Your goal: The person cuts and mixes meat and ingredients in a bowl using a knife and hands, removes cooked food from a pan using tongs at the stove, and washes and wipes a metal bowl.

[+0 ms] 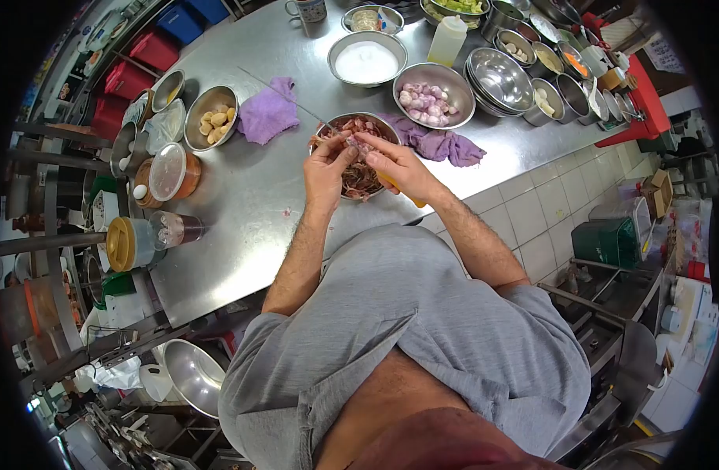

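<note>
My left hand (325,174) pinches a small pinkish shallot (361,146) with thumb and fingertips. My right hand (406,171) is closed around the yellow handle (416,201) of a knife, and its thin long blade (285,97) points away to the upper left. Both hands meet above a metal bowl filled with reddish-brown skins (361,180). The bowl's rim is mostly covered by my hands. Just beyond, a steel bowl (467,115) holds several pale purple shallots (427,103). Purple cloths lie on either side, one to the left (270,111) and one to the right (447,146).
On the steel table (242,235) stand a bowl of white contents (367,60), a squeeze bottle (448,41), stacked bowls (500,78) and a bowl of yellowish pieces (217,119). Lidded tubs (171,172) line the left edge. Several ingredient containers (546,102) crowd the right end.
</note>
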{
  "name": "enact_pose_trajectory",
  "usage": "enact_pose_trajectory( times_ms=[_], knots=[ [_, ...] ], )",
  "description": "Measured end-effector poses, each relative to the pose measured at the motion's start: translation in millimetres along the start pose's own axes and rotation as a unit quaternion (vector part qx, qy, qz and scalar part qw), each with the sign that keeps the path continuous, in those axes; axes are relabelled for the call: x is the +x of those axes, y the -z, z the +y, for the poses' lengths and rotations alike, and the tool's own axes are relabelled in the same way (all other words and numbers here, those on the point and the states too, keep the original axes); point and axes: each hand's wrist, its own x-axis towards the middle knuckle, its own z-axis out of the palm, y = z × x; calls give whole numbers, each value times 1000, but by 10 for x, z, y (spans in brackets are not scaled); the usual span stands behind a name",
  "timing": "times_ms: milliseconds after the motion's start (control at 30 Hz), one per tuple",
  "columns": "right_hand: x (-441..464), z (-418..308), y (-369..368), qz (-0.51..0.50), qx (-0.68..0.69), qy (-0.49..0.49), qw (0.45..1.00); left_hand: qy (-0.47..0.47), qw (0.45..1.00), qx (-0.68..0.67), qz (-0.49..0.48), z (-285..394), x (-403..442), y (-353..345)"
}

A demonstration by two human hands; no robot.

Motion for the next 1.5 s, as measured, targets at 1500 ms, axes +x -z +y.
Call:
enact_pose_trajectory(
  times_ms=[1500],
  knots=[
    [-35,110,80,105,38,-71,991,89,953,-273,-92,86,167,-43]
  ],
)
